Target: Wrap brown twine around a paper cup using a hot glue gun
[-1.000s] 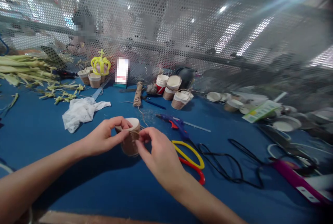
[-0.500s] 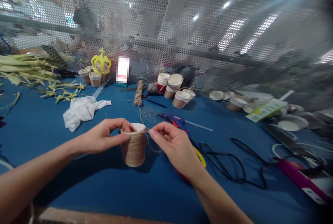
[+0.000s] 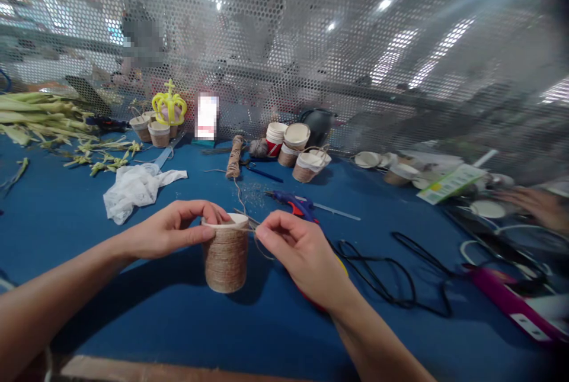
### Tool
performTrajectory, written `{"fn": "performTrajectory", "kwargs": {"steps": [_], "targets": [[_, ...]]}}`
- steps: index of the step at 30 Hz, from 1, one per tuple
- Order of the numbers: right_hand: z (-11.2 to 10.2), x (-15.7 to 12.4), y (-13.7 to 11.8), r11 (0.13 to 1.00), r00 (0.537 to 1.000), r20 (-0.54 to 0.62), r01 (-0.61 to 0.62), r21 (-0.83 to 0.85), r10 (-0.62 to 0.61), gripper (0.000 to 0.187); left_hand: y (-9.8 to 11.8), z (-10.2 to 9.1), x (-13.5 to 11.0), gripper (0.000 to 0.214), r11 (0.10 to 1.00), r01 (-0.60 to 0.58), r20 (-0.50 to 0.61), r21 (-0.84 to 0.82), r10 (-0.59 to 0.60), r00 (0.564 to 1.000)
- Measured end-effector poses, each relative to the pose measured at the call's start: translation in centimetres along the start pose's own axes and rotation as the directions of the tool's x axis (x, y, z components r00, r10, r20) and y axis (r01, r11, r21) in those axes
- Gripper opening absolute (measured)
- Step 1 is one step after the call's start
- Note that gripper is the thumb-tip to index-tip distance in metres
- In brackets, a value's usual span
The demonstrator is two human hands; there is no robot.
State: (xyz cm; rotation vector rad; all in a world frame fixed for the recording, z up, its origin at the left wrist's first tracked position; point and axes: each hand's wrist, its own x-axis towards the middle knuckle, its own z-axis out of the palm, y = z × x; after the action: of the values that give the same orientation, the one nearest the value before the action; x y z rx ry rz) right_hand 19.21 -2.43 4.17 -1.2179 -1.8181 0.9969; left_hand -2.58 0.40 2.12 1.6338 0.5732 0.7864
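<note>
A white paper cup [image 3: 226,260], wrapped round with brown twine, is held by its rim in my left hand [image 3: 180,229]. The thumb presses on the outside of the rim and the fingers reach into the cup. Just right of the rim, my right hand [image 3: 302,252] pinches the loose twine [image 3: 249,230], which stretches across the cup's upper edge. A bundle of twine [image 3: 235,157] lies behind the cup, with a strand trailing toward it. Beyond my right hand rests a blue and red glue gun [image 3: 296,204], and scissors lie partly hidden under that hand.
White crumpled cloth [image 3: 133,189] and green plant strips [image 3: 106,157] lie at left. Several twine-covered cups [image 3: 306,169] stand at the back beside a yellow crown [image 3: 169,106]. Black cable [image 3: 386,287] and a magenta power strip [image 3: 502,296] lie at right, near another person's hand [image 3: 537,207].
The cup sits slightly lower and more tilted, and the twine now crosses its near rim. My right hand has shifted only slightly. Another person's hand has appeared at the right edge.
</note>
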Motion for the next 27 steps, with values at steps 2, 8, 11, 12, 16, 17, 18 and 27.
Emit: {"fn": "performTrajectory", "kwargs": {"steps": [2, 8, 11, 12, 16, 17, 18, 27], "targets": [[-0.08, -0.12, -0.07, 1.0, 1.0, 0.005, 0.011, 0.005, -0.011, 0.021, -0.04, -0.07, -0.04, 0.021, 1.0, 0.017, -0.002, 0.024, -0.017, 1.0], [-0.2, -0.28, -0.26, 1.0, 1.0, 0.011, 0.017, -0.002, -0.017, 0.02, -0.02, -0.07, 0.0, 0.025, 0.998, 0.051, -0.014, 0.044, -0.05, 0.999], [-0.26, -0.34, -0.37, 1.0, 1.0, 0.013, 0.018, -0.01, -0.018, 0.02, 0.14, -0.04, 0.01, 0.027, 0.997, 0.064, -0.007, 0.032, -0.063, 0.998], [-0.27, -0.33, -0.38, 1.0, 1.0, 0.01, 0.015, -0.011, -0.015, 0.02, 0.2, -0.04, -0.01, 0.027, 0.998, 0.064, -0.001, 0.025, -0.064, 0.998], [-0.23, -0.14, -0.3, 1.0, 1.0, 0.012, 0.003, -0.022, -0.003, 0.02, 0.38, -0.07, -0.12, 0.023, 0.998, 0.055, 0.042, -0.006, -0.055, 0.998], [-0.2, -0.1, -0.28, 1.0, 1.0, 0.016, 0.003, -0.026, -0.002, 0.02, 0.39, -0.08, -0.15, 0.023, 0.999, 0.052, 0.053, -0.016, -0.051, 0.997], [-0.17, -0.06, -0.27, 1.0, 1.0, 0.019, 0.001, -0.028, -0.001, 0.02, 0.4, -0.1, -0.18, 0.022, 0.998, 0.048, 0.064, -0.027, -0.046, 0.997], [-0.2, -0.07, -0.4, 1.0, 1.0, 0.028, -0.009, -0.02, 0.01, 0.019, 0.7, -0.09, -0.2, 0.023, 0.993, 0.034, 0.119, -0.112, -0.021, 0.993]]}}
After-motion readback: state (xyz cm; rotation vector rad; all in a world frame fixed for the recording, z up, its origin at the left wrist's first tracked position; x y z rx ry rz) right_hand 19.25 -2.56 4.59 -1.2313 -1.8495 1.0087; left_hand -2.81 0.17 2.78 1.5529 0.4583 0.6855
